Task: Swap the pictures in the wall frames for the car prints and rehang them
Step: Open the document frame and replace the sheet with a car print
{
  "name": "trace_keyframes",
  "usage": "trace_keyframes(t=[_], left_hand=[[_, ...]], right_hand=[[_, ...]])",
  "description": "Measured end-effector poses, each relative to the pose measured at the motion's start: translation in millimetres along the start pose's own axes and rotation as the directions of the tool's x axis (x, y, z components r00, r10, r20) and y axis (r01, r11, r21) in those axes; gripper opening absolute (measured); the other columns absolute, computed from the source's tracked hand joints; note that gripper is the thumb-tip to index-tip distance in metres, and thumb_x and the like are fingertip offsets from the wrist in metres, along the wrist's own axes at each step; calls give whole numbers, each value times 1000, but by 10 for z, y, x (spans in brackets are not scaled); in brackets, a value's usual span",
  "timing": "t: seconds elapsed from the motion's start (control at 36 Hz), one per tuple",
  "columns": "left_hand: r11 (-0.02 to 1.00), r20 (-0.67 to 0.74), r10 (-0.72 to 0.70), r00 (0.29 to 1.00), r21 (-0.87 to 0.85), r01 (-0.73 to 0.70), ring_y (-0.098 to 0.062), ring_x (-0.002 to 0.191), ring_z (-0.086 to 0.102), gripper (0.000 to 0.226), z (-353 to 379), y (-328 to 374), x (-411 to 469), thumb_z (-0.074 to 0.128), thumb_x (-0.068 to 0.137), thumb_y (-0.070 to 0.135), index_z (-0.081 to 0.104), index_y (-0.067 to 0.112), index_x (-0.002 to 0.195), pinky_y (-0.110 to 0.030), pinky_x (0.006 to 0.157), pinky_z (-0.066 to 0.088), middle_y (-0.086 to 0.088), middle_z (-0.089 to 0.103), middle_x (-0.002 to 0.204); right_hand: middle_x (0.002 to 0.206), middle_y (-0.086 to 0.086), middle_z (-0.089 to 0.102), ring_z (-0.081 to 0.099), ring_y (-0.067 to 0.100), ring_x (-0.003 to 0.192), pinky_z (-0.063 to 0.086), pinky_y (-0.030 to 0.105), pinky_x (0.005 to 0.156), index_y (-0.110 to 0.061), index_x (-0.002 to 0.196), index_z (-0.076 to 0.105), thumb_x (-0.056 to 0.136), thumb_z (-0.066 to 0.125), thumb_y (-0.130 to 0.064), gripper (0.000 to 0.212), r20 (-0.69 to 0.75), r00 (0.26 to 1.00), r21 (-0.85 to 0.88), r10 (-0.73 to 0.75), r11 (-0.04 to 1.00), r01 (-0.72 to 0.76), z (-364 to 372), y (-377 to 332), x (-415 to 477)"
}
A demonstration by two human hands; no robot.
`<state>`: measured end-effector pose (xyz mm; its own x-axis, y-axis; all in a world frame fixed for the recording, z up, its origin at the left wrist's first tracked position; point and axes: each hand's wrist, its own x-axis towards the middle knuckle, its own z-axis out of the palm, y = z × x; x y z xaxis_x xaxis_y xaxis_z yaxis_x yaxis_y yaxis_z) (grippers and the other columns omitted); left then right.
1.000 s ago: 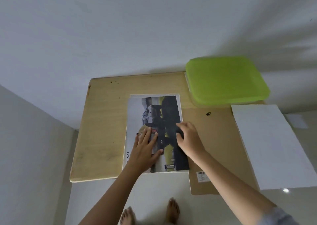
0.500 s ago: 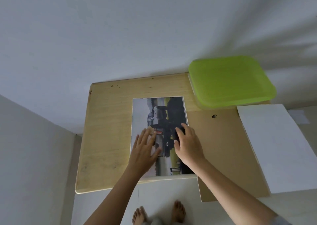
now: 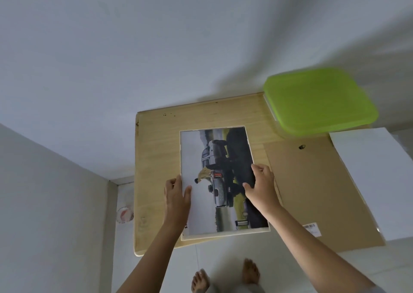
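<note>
A car print (image 3: pixel 218 158) showing a silver pickup lies on the light wooden table (image 3: pixel 156 149), with a pale frame edge showing under its near side. My left hand (image 3: pixel 177 195) holds the print's left edge, thumb on top and fingers at the side. On the opposite edge my right hand (image 3: pixel 260 186) grips the print, thumb on the picture. A brown backing board (image 3: pixel 317 192) with a small hanger lies just right of the print.
A lime-green plastic lid or tray (image 3: pixel 317 99) sits at the table's far right corner. A white sheet (image 3: pixel 377 176) overlaps the backing board's right side. White walls stand behind and to the left. My bare feet (image 3: pixel 225 277) are on the floor below the table edge.
Both hands slid outward from the middle of the print to its left and right edges and took hold there. The view shifted, so the table sits further right.
</note>
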<state>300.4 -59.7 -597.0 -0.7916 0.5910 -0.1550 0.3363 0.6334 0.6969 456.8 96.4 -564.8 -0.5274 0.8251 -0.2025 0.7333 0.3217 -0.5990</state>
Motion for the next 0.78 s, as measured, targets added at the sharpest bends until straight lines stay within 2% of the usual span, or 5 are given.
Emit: trace_keyframes(t=[0.17, 0.44, 0.56, 0.69, 0.78], left_hand=[[999, 10, 49, 999, -11, -49, -18, 112, 42, 58, -104, -179, -8, 56, 91, 24, 33, 6, 142, -20, 93, 37, -9, 41, 123], [996, 9, 77, 997, -49, -77, -13, 108, 40, 56, -104, -221, 9, 57, 91, 25, 37, 6, 140, -19, 91, 38, -8, 42, 122], [996, 13, 70, 997, -54, -70, -15, 110, 41, 55, -112, -202, -6, 56, 91, 24, 37, 5, 139, -23, 94, 41, -8, 42, 122], [999, 11, 46, 999, -24, -46, -19, 110, 44, 51, -125, -156, -17, 56, 91, 23, 40, 4, 136, -22, 91, 39, -10, 43, 122], [1000, 11, 6, 1000, -16, -6, -21, 110, 44, 49, -132, -107, -21, 56, 91, 22, 41, 5, 134, -31, 95, 44, -11, 43, 122]], right_hand=[[137, 6, 39, 34, 20, 127, 24, 19, 103, -4, 135, 43, 86, 61, -9, 53, -15, 1000, 32, -24, 999, 25, 101, -66, -56], [143, 7, 38, 32, 20, 134, 21, 22, 109, -4, 137, 42, 89, 57, -10, 51, -42, 998, -24, -36, 999, 35, 136, -78, -102], [144, 7, 36, 30, 20, 135, 21, 22, 109, -4, 138, 40, 90, 55, -11, 51, -49, 998, -29, -30, 999, 29, 162, -100, -103], [146, 7, 34, 28, 20, 136, 20, 22, 109, -3, 138, 39, 91, 54, -10, 50, -14, 999, -32, -47, 998, 47, 115, -67, -112], [147, 5, 34, 28, 19, 136, 21, 25, 111, -5, 138, 39, 92, 53, -11, 49, 34, 998, -1, -61, 998, 61, 40, -31, -101]])
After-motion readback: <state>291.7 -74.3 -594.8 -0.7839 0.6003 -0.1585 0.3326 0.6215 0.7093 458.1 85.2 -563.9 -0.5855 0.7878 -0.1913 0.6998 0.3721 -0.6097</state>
